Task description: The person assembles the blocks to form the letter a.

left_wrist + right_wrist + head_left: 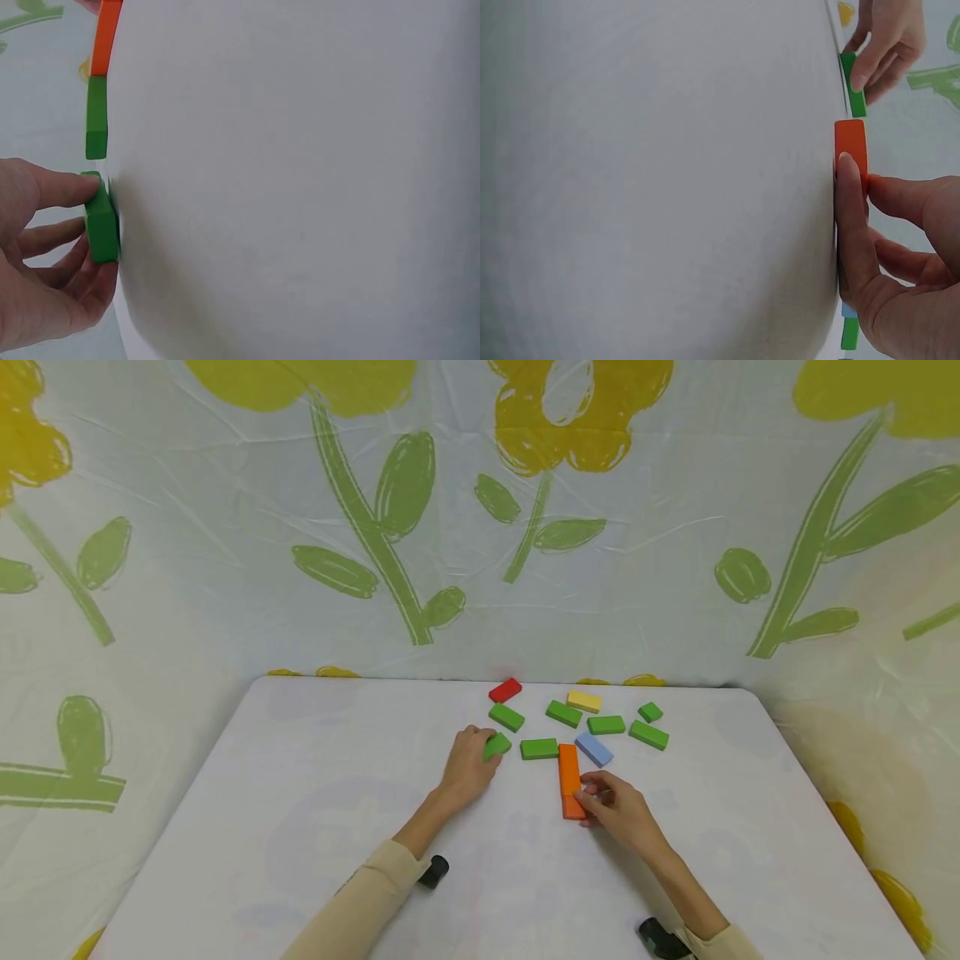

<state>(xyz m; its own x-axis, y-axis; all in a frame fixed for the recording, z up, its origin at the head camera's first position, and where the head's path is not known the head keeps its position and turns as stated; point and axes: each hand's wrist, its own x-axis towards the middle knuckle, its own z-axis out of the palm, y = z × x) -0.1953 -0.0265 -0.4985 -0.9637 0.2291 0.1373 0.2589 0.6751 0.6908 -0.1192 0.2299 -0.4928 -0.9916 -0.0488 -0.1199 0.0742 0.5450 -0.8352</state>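
My left hand (pixel 468 764) grips a green rectangular block (pixel 497 745) between thumb and fingers, close over the white table. In the left wrist view this green block (pixel 102 225) is apart from another green block (pixel 97 116) beside it. My right hand (pixel 624 812) pinches the nearer of two orange blocks (pixel 573 808); its thumb overlaps the block's near end in the right wrist view. The farther orange block (pixel 569 768) lies end to end with it. Its far end meets a flat green block (pixel 538 749), and a blue block (pixel 594 749) lies just right of it.
Several other green blocks (pixel 606 725) lie scattered farther back, with a yellow block (pixel 584 701) among them. A red block (pixel 506 690) lies near the table's back edge. Behind the white table (pixel 337 827) hangs a flower-printed cloth (pixel 637 577).
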